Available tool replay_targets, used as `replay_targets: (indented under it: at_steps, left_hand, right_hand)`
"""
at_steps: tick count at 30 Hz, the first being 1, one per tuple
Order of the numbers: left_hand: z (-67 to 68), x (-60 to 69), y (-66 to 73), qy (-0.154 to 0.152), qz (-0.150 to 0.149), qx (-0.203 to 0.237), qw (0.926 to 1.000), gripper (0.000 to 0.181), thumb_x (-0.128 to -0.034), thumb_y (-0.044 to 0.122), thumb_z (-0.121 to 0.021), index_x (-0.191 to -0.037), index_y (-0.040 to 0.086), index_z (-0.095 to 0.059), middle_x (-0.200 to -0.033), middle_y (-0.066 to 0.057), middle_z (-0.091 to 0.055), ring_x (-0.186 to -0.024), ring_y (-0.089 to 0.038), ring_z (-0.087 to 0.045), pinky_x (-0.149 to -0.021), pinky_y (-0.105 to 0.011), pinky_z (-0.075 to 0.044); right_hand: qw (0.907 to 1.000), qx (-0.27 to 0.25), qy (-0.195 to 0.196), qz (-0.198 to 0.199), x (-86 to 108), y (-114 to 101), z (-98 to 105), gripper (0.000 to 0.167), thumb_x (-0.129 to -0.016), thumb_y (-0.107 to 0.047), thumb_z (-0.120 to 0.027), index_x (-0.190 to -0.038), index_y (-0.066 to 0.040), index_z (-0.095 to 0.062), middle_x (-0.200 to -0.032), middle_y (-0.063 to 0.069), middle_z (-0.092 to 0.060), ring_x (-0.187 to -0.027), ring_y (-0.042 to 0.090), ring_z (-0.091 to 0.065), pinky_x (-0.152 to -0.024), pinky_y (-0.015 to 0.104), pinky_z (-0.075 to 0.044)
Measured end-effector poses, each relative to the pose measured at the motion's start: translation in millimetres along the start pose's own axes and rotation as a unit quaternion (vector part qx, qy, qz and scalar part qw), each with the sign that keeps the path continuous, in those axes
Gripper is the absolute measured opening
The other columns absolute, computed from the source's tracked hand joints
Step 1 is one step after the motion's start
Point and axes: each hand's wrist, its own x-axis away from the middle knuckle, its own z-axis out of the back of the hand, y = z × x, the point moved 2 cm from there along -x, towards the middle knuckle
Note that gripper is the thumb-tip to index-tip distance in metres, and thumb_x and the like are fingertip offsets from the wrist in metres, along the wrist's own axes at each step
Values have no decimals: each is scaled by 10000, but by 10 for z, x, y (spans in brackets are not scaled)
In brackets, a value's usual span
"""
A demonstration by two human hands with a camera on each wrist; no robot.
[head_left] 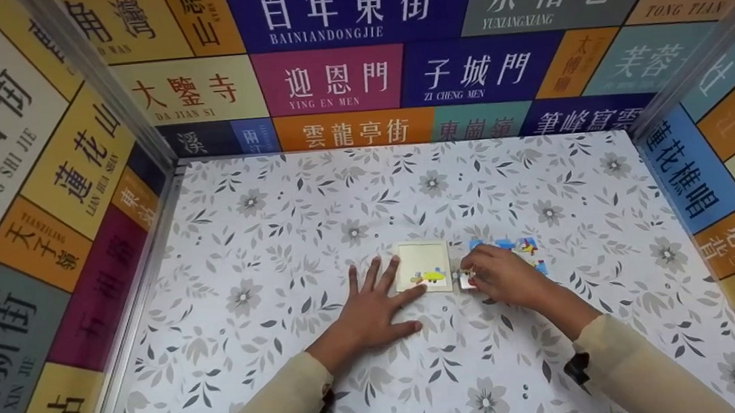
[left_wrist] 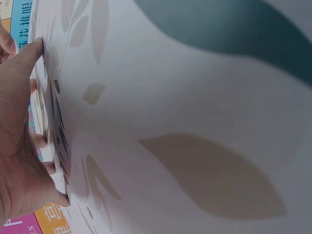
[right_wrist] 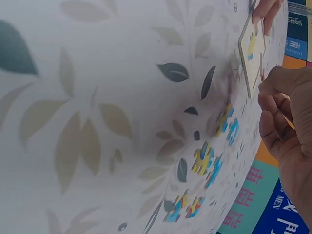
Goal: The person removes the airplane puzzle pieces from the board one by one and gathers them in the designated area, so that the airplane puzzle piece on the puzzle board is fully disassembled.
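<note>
A small pale square puzzle tray lies on the table, with a few joined yellow and blue jigsaw pieces along its lower edge. My left hand rests on the table with spread fingers, its index fingertip at the tray's lower edge. Just right of the tray, my right hand pinches a jigsaw piece between thumb and fingers. Most of that piece is hidden; the right wrist view shows only a thin edge at the fingertips. Loose blue and yellow jigsaw pieces lie beyond and beside the right hand.
White floral paper covers the table. Upright panels with coloured street-name signs stand at the back and both sides. Dark bands sit at the sleeve cuffs.
</note>
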Motion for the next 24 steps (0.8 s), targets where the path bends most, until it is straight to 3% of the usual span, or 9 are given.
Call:
replay_targets:
  at_steps: [9, 24]
  left_hand:
    - [-4, 9, -2, -112, 31, -7, 9999, 739, -1042, 792, -479, -1713, 514, -344, -1876, -163, -94, -1714, -528, -96, -1264, -873, -96]
    - [-11, -1, -12, -209, 69, 2, 9998, 727, -1052, 790, -459, -1716, 530, -321, -1882, -144, -62, -1724, -509, -56, -1271, -865, -85]
  right_hand:
    - [9960, 219, 418, 753, 238, 80, -22, 177, -886, 80, -859, -940, -79, -802, -1042, 73, -694, -930, 233, -695, -769, 422, -611]
    - [9898, 768, 388, 1137, 430, 165, -93, 182, -857, 64, -879, -914, -105, -843, -1047, 59, -718, -936, 225, -689, -755, 390, -613]
